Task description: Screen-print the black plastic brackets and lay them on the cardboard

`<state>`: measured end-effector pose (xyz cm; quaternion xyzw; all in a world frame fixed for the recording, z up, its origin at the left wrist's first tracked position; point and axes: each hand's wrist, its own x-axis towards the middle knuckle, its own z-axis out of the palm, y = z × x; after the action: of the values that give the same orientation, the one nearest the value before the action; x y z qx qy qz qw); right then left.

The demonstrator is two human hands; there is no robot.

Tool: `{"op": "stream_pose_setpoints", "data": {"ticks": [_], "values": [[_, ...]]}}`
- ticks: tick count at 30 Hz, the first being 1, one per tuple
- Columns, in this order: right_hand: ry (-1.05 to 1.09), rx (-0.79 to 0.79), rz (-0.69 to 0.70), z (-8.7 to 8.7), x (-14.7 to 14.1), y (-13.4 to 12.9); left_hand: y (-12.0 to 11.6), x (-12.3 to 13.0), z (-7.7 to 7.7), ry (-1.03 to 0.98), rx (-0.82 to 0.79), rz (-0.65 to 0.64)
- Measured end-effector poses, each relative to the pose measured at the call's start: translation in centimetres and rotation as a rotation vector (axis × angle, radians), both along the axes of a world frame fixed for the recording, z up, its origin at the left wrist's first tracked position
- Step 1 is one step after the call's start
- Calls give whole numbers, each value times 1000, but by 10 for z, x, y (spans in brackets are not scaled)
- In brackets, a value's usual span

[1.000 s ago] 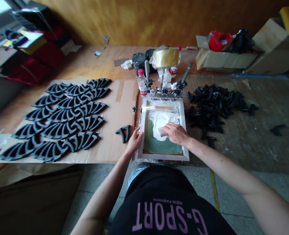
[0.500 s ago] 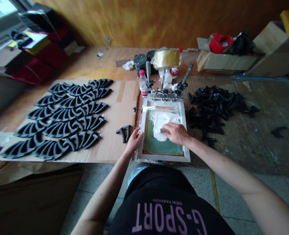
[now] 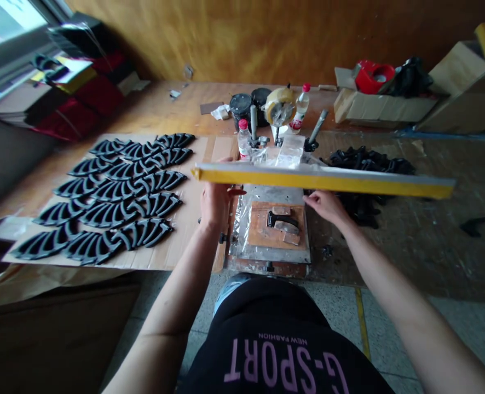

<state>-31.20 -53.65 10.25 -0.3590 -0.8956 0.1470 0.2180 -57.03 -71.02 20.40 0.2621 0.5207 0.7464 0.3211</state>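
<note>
The screen frame is raised and seen nearly edge-on, its yellow side facing me. My left hand grips its left part, the fingers partly hidden behind it. Below the frame's middle, my right hand has its fingers drawn together near the right edge of the metal base plate; whatever they may hold is too small to make out. On the plate lies a wooden board bearing one black curved part among small blocks.
Rows of black parts cover the cardboard at left. Loose black parts are heaped at right. Behind the frame stand two bottles, dark tubs, a tape roll and metal posts. Boxes sit back right.
The frame has tilted up off the base, uncovering the board and black part. My left hand rose with it; my right hand left the white paste and moved right. The pair of parts beside the frame is hidden or gone.
</note>
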Motion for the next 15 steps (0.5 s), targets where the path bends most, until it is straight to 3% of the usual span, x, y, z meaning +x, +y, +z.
{"op": "stream_pose_setpoints", "data": {"ticks": [2, 4, 6, 9, 11, 13, 15], "values": [[-160, -34, 91, -21, -13, -29, 10, 1, 10, -18, -7, -26], [-329, -71, 127, -32, -27, -52, 8, 8, 5, -55, -11, 16], [-401, -137, 66, -32, -39, -69, -4, 24, -16, -125, -97, -8], [-304, -217, -45, -20, -54, -99, -33, 63, -63, -306, -446, -348], [-175, -215, 48, -10, -61, -120, -51, 84, -89, -440, -565, -450], [-56, -237, 273, -3, -57, -133, -65, 88, -107, -505, -578, -376], [2, -258, 348, -3, -34, -127, -76, 68, -119, -430, -599, -259]]}}
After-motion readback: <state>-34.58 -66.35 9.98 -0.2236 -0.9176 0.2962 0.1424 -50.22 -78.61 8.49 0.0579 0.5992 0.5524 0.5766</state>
